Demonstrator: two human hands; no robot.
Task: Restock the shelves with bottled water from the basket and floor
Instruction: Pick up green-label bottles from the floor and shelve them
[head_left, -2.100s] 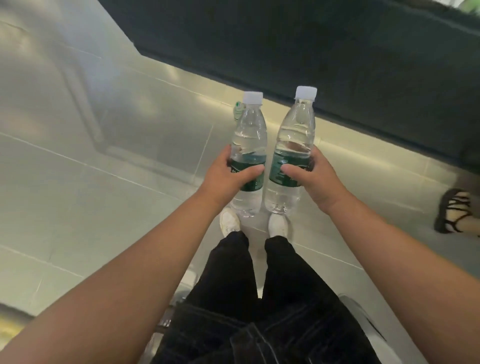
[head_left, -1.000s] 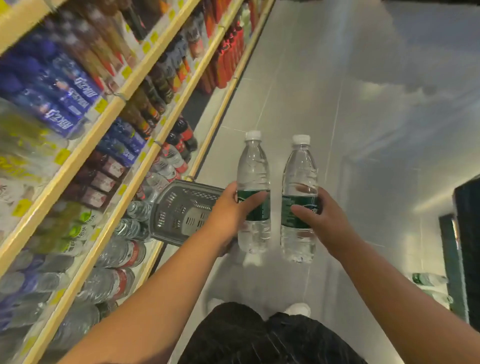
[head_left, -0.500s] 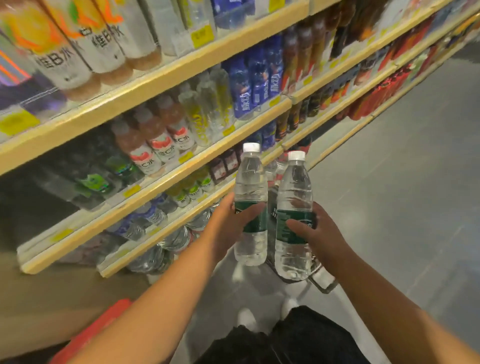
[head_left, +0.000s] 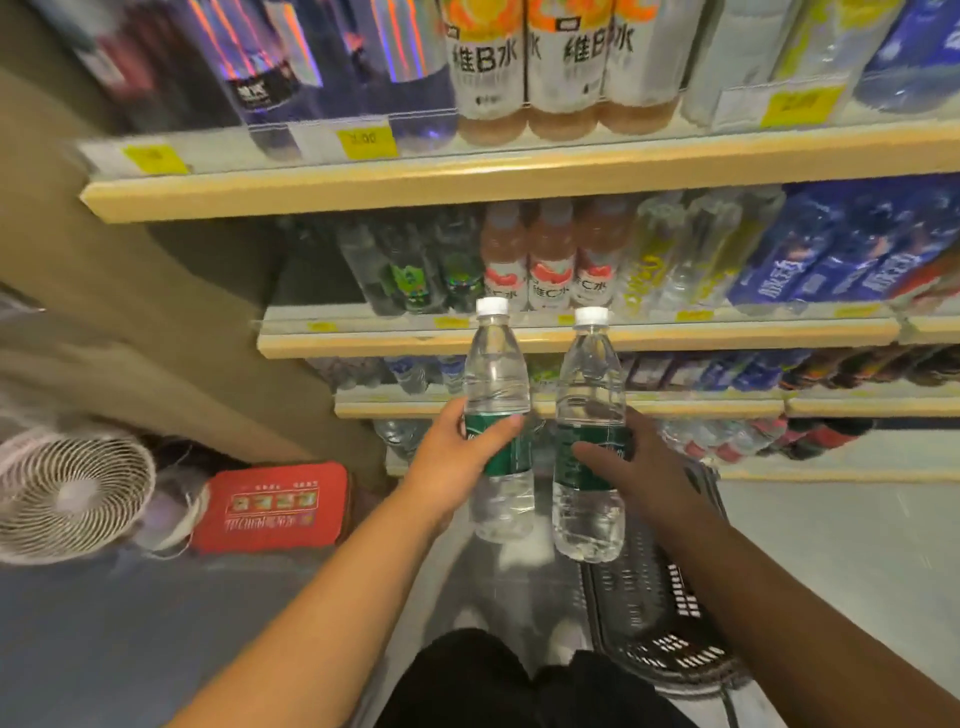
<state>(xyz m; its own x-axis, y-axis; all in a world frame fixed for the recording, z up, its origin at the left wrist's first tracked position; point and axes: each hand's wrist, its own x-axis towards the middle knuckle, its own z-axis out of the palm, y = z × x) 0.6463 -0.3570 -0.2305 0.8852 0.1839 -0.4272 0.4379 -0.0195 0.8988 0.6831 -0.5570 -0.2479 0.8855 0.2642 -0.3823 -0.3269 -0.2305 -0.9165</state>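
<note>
Bottles of water are both in hand: the left bottle (head_left: 497, 415) is gripped round its green label by the left hand (head_left: 457, 460), the right bottle (head_left: 589, 441) likewise by the right hand (head_left: 641, 467), both upright, caps up, just apart. The shelves (head_left: 363, 343) face them straight ahead, and blurred clear bottles (head_left: 402, 431) on the lowest tier lie forward and below, nearer the left hand. A basket (head_left: 660, 613) sits on the floor (head_left: 831, 545) under the right arm, with a fan (head_left: 67, 493) well off to the left.

Clear glossy plastic bottles (head_left: 497, 384), green film labels at each grip; dark perforated plastic basket (head_left: 660, 613) below, glossy floor (head_left: 841, 561).
</note>
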